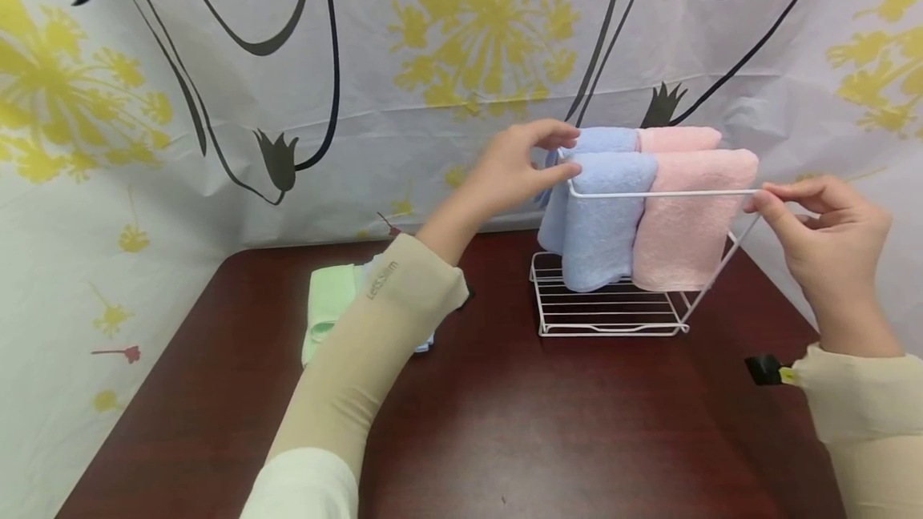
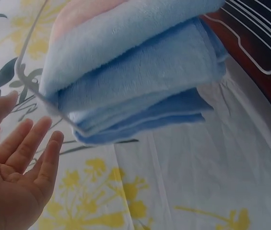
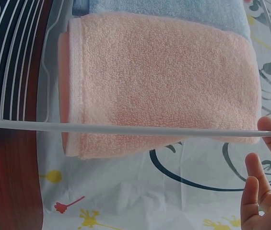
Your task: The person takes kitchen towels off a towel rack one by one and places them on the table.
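A white wire rack [image 1: 613, 335] stands toward the right of the table, its upper frame hung with folded towels. Blue towels [image 1: 602, 215] drape on the left side and pink towels [image 1: 692, 223] beside them on the right. My right hand [image 1: 829, 235] pinches the rack's upper front right corner between thumb and index finger; the other fingers show loose in the right wrist view. Close by the upper left corner is my left hand [image 1: 512, 162], its fingers spread. In the left wrist view, that hand [image 2: 20, 167] appears apart from the wire and the blue towels [image 2: 140, 72].
Left of the rack, a folded green towel [image 1: 332, 295] lies on the dark red-brown table [image 1: 505, 423], with bluish cloth next to it partly hidden by my left sleeve. A white flowered sheet [image 1: 433, 78] hangs behind the table and along its sides.
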`<control>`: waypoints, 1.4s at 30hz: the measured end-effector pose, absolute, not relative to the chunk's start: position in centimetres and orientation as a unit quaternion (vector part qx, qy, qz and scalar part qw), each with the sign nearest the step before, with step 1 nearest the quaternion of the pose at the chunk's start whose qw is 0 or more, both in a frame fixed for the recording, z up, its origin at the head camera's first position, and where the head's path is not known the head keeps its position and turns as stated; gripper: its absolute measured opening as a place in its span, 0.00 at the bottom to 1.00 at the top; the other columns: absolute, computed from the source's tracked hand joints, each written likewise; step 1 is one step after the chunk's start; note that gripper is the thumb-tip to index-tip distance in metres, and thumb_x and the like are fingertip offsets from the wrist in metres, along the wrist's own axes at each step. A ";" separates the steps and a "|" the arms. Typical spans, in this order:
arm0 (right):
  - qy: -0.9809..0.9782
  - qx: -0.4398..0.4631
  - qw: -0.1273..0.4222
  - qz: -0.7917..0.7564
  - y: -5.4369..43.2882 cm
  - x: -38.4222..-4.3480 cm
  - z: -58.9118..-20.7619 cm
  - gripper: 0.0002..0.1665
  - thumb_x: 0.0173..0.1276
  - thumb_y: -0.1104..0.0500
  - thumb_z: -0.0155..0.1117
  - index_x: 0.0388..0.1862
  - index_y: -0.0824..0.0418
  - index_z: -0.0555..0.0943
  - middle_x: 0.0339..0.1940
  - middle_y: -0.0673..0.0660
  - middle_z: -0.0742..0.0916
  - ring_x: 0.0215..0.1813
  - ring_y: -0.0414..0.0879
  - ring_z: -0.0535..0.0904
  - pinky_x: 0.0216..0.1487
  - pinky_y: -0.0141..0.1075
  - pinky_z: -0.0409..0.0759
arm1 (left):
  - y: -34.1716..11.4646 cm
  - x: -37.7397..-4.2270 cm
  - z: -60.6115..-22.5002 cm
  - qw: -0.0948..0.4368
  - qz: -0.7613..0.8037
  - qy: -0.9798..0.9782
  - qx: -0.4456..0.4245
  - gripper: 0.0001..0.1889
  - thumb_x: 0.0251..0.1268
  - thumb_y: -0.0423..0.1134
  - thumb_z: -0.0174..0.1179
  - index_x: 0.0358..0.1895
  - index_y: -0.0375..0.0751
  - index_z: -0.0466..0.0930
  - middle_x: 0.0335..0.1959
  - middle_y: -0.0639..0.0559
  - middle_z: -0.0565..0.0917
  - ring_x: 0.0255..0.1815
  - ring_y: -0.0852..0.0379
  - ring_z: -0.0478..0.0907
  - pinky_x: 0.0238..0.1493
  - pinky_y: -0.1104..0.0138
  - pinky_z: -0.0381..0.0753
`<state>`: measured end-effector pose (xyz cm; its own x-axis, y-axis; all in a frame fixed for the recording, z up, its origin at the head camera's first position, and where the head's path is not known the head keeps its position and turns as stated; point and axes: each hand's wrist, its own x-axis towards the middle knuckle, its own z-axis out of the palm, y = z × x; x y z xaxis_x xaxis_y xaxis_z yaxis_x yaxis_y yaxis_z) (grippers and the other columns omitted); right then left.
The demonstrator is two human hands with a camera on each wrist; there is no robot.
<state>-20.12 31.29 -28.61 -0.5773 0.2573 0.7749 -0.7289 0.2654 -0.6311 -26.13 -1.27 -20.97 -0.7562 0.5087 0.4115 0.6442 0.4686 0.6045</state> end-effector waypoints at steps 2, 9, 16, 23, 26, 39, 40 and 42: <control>-0.665 0.180 0.423 0.588 31.2 -20.1 -28.5 0.12 0.56 0.79 0.68 0.35 0.89 0.78 0.29 0.48 0.90 0.28 0.35 0.86 0.29 0.19 0.79 | -0.7 -26.2 -20.8 0.082 -0.369 -0.861 -0.341 0.24 0.66 0.44 0.66 0.63 0.44 0.77 0.58 0.54 0.84 0.61 0.59 0.77 0.58 0.74 0.75; -0.646 0.185 0.409 0.618 31.0 -19.8 -28.3 0.10 0.55 0.81 0.68 0.35 0.88 0.78 0.29 0.50 0.91 0.28 0.36 0.87 0.31 0.19 0.80 | 1.0 -26.8 -20.7 0.071 -0.310 -0.880 -0.352 0.26 0.64 0.46 0.68 0.64 0.44 0.77 0.59 0.53 0.83 0.60 0.57 0.78 0.61 0.74 0.72; -0.636 0.192 0.400 0.631 31.1 -19.9 -28.5 0.10 0.55 0.81 0.68 0.35 0.87 0.79 0.29 0.51 0.91 0.28 0.37 0.87 0.31 0.19 0.80 | 2.3 -26.9 -20.4 0.056 -0.243 -0.904 -0.346 0.26 0.65 0.50 0.65 0.65 0.47 0.75 0.60 0.54 0.82 0.63 0.59 0.75 0.65 0.74 0.68; -0.692 0.175 0.433 0.551 31.1 -19.8 -28.7 0.11 0.58 0.79 0.67 0.35 0.89 0.77 0.29 0.42 0.90 0.28 0.32 0.86 0.30 0.19 0.79 | 3.0 -27.2 -20.3 0.055 -0.216 -0.914 -0.338 0.24 0.66 0.51 0.65 0.62 0.48 0.78 0.58 0.56 0.83 0.59 0.61 0.76 0.62 0.72 0.71; -0.692 0.176 0.436 0.547 31.0 -19.8 -28.6 0.11 0.57 0.79 0.67 0.35 0.90 0.77 0.29 0.42 0.90 0.28 0.32 0.86 0.29 0.18 0.78 | 3.1 -27.4 -20.5 0.058 -0.221 -0.914 -0.335 0.21 0.66 0.49 0.65 0.59 0.47 0.81 0.56 0.57 0.85 0.57 0.62 0.77 0.60 0.74 0.71; -0.685 0.173 0.422 0.568 30.9 -19.8 -28.7 0.10 0.57 0.79 0.68 0.35 0.87 0.79 0.29 0.44 0.91 0.28 0.33 0.86 0.28 0.18 0.78 | 3.6 -27.1 -20.8 0.100 -0.217 -0.921 -0.308 0.16 0.66 0.45 0.66 0.56 0.50 0.85 0.56 0.58 0.85 0.59 0.61 0.79 0.61 0.71 0.73; -0.689 0.173 0.428 0.558 31.0 -19.8 -28.7 0.10 0.57 0.79 0.67 0.35 0.88 0.78 0.29 0.43 0.90 0.28 0.32 0.86 0.28 0.18 0.77 | 3.6 -27.0 -20.8 0.102 -0.218 -0.921 -0.308 0.17 0.66 0.45 0.66 0.56 0.49 0.85 0.56 0.58 0.85 0.59 0.61 0.79 0.62 0.71 0.73; -0.694 0.175 0.435 0.546 31.0 -19.9 -28.8 0.11 0.58 0.79 0.67 0.35 0.89 0.78 0.29 0.42 0.90 0.28 0.32 0.86 0.28 0.18 0.77 | 3.6 -26.9 -20.8 0.107 -0.216 -0.921 -0.304 0.17 0.66 0.45 0.66 0.56 0.49 0.85 0.57 0.58 0.85 0.60 0.61 0.78 0.62 0.71 0.73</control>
